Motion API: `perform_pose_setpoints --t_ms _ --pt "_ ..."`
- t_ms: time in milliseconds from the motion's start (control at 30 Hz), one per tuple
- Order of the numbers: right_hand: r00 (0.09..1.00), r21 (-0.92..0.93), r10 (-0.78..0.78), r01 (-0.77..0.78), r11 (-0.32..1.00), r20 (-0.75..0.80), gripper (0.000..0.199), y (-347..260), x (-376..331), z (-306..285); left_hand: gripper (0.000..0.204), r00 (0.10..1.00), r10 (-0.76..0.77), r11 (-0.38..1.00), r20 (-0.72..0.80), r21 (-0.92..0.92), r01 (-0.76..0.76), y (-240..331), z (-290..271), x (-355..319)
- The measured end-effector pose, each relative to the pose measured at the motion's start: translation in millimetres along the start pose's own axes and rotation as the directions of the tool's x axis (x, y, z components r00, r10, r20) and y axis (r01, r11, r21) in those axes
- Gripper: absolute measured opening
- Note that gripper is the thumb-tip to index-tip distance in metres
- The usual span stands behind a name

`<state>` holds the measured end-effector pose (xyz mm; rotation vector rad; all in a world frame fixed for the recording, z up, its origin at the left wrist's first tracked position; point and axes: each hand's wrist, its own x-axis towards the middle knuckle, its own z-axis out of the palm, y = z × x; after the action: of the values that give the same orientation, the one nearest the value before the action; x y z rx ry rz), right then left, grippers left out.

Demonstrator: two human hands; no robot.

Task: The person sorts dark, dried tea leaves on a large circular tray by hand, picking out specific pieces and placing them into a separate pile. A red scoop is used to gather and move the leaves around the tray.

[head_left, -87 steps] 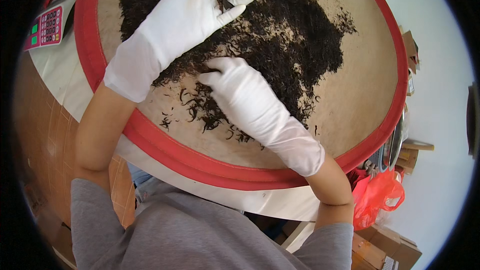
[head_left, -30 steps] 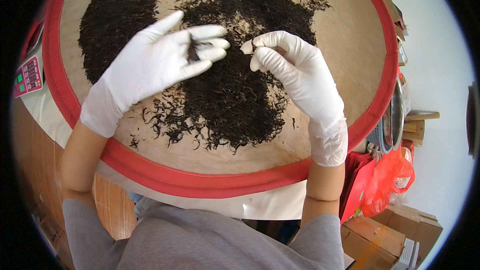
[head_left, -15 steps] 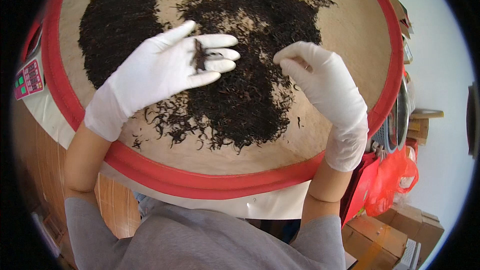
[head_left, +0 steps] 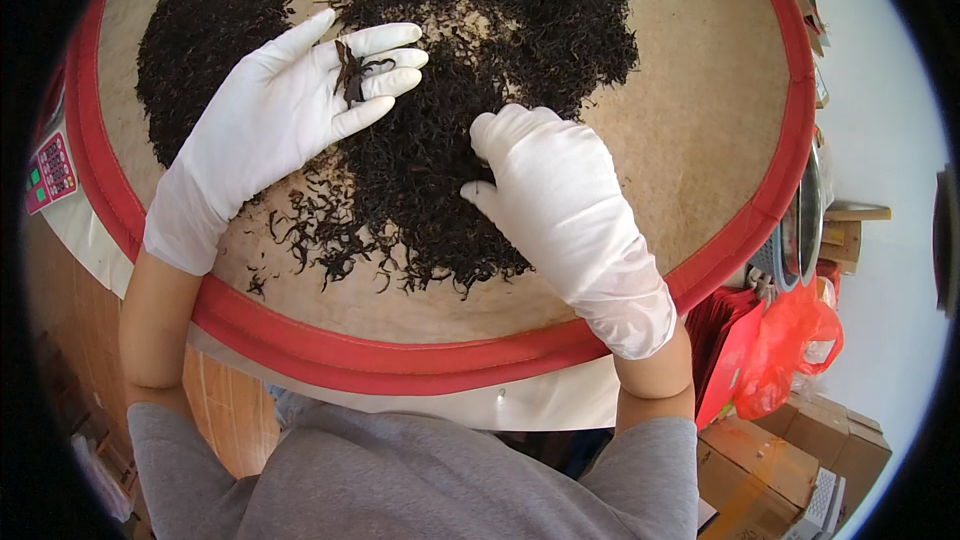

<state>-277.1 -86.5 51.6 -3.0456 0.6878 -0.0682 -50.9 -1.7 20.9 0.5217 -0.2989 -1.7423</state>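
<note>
Left hand [head_left: 290, 110] flat, palm up, few stems [head_left: 352, 72] loose on fingers; right hand [head_left: 550, 190] curled down into leaf pile [head_left: 450, 140] on tray [head_left: 420, 365], grip hidden; leaves look light, dry, brittle, best pinched gently

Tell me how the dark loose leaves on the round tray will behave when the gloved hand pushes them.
The dark leaf pile looks dry and wiry, so it would probably scatter rather than slide whole; stray strands already lie at its edge. Likely very light: a few rest on the left hand. The right hand presses into the heap.
</note>
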Motion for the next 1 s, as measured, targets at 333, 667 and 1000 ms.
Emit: perform_pose_setpoints --t_ms 333,667,1000 --pt "0.936 0.559 0.184 -0.328 0.762 0.299 0.016 35.1 4.9 -42.1 0.060 1.000 -0.010 1.000 0.019 -0.018 0.010 1.7 -0.2 -2.1" --pt "0.964 0.847 0.080 -0.261 0.464 0.253 0.019 39.4 8.0 -36.5 0.064 0.993 -0.106 0.991 0.058 -0.072 0.110 -0.5 3.4 -4.5" --pt "0.968 0.717 0.178 0.003 0.697 -0.177 0.022 -4.5 19.8 -22.8 0.063 0.977 -0.209 0.975 -0.041 -0.088 0.204 -13.5 23.5 -9.1"
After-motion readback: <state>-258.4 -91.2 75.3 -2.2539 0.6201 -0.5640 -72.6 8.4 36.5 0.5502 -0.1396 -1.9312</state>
